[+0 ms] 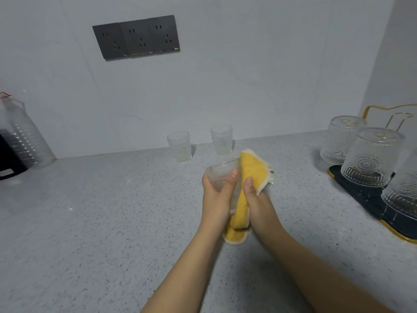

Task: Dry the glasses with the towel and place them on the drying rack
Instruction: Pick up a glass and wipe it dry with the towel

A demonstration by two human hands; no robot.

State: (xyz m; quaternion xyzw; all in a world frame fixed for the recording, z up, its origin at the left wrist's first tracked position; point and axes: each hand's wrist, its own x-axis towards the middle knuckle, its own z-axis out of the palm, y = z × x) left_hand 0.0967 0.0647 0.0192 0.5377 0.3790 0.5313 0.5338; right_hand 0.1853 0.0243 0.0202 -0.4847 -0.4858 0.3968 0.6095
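- Above counter point(112, 222): left hand point(216, 199) gripping glass point(222, 175), base hidden by fingers.
- Right hand point(257, 199) clutching yellow towel point(250, 170), pressing against glass.
- Rack point(365, 195) running off frame.

place: home kitchen | evidence: speckled grey countertop point(90, 222) against pale wall | bank of wall sockets point(136, 37) | glasses upside down on gold-trimmed drying rack point(365, 193) | clear plastic jug point(24, 134)
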